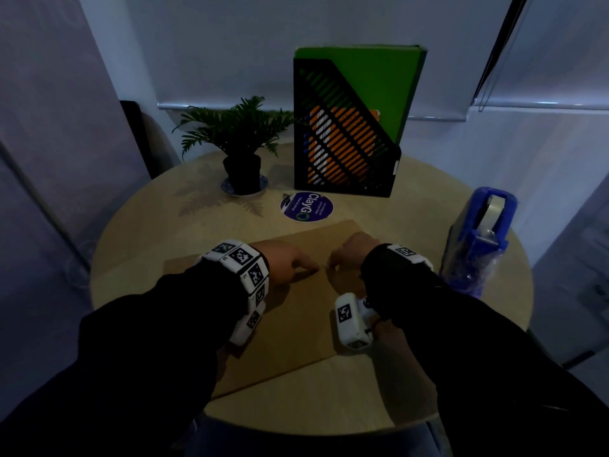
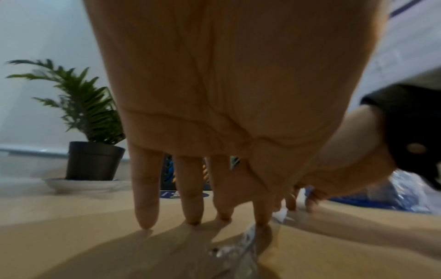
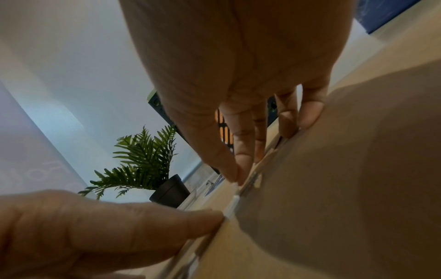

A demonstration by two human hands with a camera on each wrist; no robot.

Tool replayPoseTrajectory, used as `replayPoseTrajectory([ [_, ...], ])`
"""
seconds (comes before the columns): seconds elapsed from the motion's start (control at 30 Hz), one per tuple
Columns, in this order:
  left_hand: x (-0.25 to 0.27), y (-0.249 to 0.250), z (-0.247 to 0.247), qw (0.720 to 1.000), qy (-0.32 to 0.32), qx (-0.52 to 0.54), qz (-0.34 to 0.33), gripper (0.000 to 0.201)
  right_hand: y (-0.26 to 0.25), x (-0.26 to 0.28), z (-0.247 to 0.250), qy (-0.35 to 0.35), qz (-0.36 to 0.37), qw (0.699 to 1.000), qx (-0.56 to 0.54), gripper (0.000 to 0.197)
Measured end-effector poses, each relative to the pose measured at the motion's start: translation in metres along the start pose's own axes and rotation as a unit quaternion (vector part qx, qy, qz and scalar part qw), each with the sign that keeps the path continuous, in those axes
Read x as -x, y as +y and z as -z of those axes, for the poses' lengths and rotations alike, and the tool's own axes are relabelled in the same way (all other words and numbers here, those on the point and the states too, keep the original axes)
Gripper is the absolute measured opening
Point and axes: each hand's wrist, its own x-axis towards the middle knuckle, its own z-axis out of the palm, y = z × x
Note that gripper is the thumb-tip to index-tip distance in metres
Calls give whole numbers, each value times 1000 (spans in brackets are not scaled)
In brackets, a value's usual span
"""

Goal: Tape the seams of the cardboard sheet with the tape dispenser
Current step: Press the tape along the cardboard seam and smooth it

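A brown cardboard sheet (image 1: 296, 318) lies flat on the round table (image 1: 138, 232). My left hand (image 1: 308, 266) and right hand (image 1: 333, 262) meet over its middle, fingertips down on it. In the left wrist view the left fingers (image 2: 146, 217) point straight down onto the cardboard (image 2: 71, 245), the index on a strip of clear tape (image 2: 241, 249). In the right wrist view the right thumb and index tips (image 3: 238, 175) press the tape (image 3: 249, 186) along the seam, and a left finger (image 3: 167, 224) touches it nearer the camera. The blue tape dispenser (image 1: 484, 232) stands apart at the right, in clear wrap.
A potted fern (image 1: 242, 150) on a saucer stands at the back left. A black slotted file holder (image 1: 342, 150) with a green folder stands at the back centre. A round purple sticker (image 1: 306, 207) lies just beyond the cardboard. The table edge runs close behind the dispenser.
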Motion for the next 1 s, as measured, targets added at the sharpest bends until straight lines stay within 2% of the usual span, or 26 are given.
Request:
replayPoseTrajectory([
  [0.27, 2, 8, 3, 998, 1, -54, -23, 47, -8, -5, 4, -11, 0, 1000, 18, 39],
  [0.47, 3, 7, 4, 997, 8, -70, -45, 42, -19, -10, 6, -64, -9, 981, 185, 43],
  [0.57, 3, 7, 5, 996, 5, -71, -46, 43, -18, -18, 5, -61, -2, 979, 192, 40],
  [0.73, 1, 6, 6, 997, -7, -71, -42, 44, -15, -29, 1, -42, 0, 979, 200, 47],
  [0.83, 1, 6, 6, 997, -13, -63, -34, 44, -13, -32, 1, -54, -5, 978, 201, 47],
  [1.0, 3, 7, 7, 998, -11, -50, -33, 43, -15, -31, 3, -77, -13, 960, 271, 44],
])
